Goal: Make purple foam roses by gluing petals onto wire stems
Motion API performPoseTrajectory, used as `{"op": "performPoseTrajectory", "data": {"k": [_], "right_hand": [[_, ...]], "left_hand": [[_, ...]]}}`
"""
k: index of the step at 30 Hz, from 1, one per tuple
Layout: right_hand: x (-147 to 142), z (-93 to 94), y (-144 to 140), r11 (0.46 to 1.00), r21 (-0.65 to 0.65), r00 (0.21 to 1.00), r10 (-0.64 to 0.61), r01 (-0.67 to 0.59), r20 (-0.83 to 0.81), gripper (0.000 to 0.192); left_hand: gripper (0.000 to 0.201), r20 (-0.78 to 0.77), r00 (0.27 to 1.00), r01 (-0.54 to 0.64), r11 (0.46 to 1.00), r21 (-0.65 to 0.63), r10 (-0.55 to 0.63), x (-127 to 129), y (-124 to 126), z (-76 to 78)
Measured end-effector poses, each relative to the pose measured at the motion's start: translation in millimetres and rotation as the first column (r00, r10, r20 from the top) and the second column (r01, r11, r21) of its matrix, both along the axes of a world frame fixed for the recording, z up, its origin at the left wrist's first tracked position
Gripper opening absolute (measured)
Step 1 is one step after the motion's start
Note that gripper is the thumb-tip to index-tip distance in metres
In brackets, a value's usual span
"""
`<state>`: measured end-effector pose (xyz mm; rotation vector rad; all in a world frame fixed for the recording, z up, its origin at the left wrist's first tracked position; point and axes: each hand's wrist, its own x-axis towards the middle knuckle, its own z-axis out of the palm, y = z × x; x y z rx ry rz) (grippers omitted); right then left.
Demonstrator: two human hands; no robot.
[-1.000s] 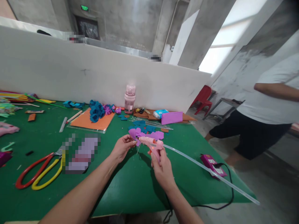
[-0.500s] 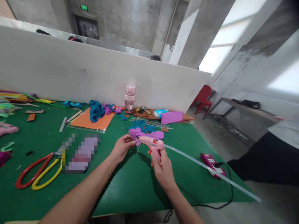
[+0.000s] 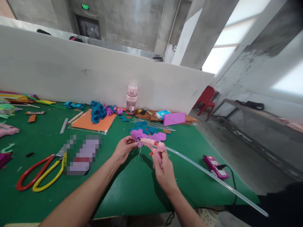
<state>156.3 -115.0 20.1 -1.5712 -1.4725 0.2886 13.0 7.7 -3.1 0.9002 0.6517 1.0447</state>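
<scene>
My left hand (image 3: 123,150) pinches a purple felt-like flower piece (image 3: 134,134), with a thin wire pointing down beneath it. In my right hand (image 3: 165,176) is a pink hot glue gun (image 3: 148,142), my fingers wrapped round its handle. The gun's nozzle meets the purple piece at my left fingertips; whether glue is coming out cannot be made out. A long clear glue stick (image 3: 201,164) runs out of the gun's back, past the table's right edge. More purple petals (image 3: 159,136) and blue petals (image 3: 151,129) lie just behind the gun.
Red-and-yellow-handled scissors (image 3: 47,173) lie at the left of the green table (image 3: 132,195). Blue flowers (image 3: 97,112) rest on orange sheets. A pink bottle (image 3: 131,101) stands against the white partition (image 3: 71,72). A purple power strip (image 3: 216,167) with a black cord is at the right.
The glue stick's free end has dipped slightly downward. A dark shape at the right has shifted down, uncovering floor. My hands, the flower piece and the glue gun have hardly moved.
</scene>
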Motion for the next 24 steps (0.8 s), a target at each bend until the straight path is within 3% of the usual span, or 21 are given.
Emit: {"op": "performPoseTrajectory", "data": {"k": [24], "right_hand": [[0.2,5.5,1.6,1.000,-0.002,0.998,-0.031,0.031,0.052,0.035]], "left_hand": [[0.024,-0.007,1.000,0.003,1.000,-0.024,-0.003,0.5,-3.2,4.9]]}}
